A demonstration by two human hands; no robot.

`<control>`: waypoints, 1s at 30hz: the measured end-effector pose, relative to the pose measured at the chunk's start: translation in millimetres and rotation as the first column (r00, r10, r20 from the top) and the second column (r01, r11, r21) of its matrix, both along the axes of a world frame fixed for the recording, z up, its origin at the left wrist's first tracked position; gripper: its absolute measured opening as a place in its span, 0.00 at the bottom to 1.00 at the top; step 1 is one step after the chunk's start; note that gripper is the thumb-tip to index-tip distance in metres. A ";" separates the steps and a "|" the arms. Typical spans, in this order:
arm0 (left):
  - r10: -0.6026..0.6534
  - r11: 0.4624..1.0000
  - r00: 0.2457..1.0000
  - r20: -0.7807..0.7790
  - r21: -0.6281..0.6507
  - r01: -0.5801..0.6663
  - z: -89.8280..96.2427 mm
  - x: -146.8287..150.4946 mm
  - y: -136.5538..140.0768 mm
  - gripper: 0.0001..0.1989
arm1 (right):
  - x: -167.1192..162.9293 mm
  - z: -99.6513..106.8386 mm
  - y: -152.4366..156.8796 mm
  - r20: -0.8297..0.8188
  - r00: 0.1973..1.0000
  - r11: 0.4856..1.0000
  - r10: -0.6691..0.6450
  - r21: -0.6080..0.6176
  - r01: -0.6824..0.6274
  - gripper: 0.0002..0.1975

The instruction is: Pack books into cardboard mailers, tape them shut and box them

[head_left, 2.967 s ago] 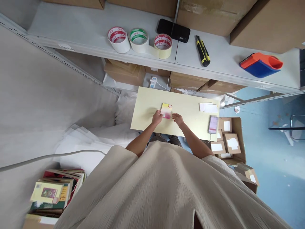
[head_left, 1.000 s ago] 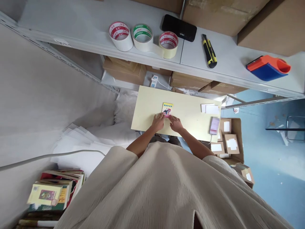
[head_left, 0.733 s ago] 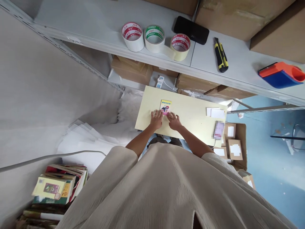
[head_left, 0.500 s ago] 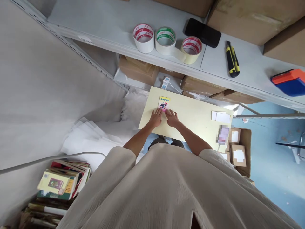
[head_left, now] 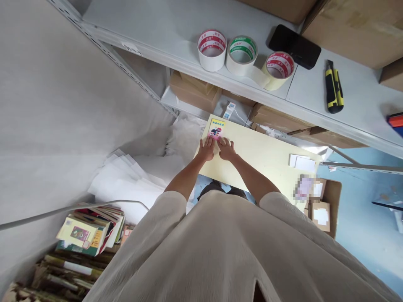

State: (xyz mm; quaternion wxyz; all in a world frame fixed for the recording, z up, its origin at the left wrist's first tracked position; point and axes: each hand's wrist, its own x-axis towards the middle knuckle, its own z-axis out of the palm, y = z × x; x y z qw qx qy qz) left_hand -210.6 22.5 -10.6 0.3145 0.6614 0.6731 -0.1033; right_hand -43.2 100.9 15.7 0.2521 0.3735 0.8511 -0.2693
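Observation:
A small book (head_left: 217, 127) with a yellow top, a cartoon figure and a pink lower edge lies flat on the pale yellow table (head_left: 252, 155). At its lower left edge rests my left hand (head_left: 206, 149), fingers stretched out and touching the cover. My right hand (head_left: 226, 149) lies beside it, fingers extended against the lower right edge. Both palms face down, and neither hand is wrapped round anything.
Tape rolls (head_left: 242, 54), a black phone-like slab (head_left: 294, 46) and a utility knife (head_left: 333, 88) lie on the grey shelf above. White cards (head_left: 304, 163) sit at the table's right. Books (head_left: 82, 235) are stacked lower left; an open carton (head_left: 333, 205) stands right.
The camera view has shifted, so the shelf items appear further right. My hands and the book have slid slightly away from me, towards the table's far edge.

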 end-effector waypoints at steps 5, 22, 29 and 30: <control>-0.022 1.000 1.000 -0.001 -0.021 0.022 -0.1 -4.3 8.2 0.54 | 5.4 -0.2 0.3 -0.015 1.000 1.000 -0.005 -0.030 0.005 0.54; 0.344 0.855 0.895 0.285 0.298 -0.424 74.9 114.4 24.7 0.48 | 222.4 74.5 -54.1 -0.152 0.827 0.832 -0.541 0.046 0.553 0.39; 0.201 0.867 0.934 0.295 0.391 -0.310 121.5 188.8 57.1 0.42 | 367.6 163.5 -7.3 -0.558 0.598 0.529 -0.575 0.304 0.792 0.32; 0.189 0.867 0.938 0.290 0.400 -0.298 127.5 199.2 60.3 0.41 | 386.4 178.3 1.5 -0.595 0.588 0.494 -0.548 0.338 0.801 0.32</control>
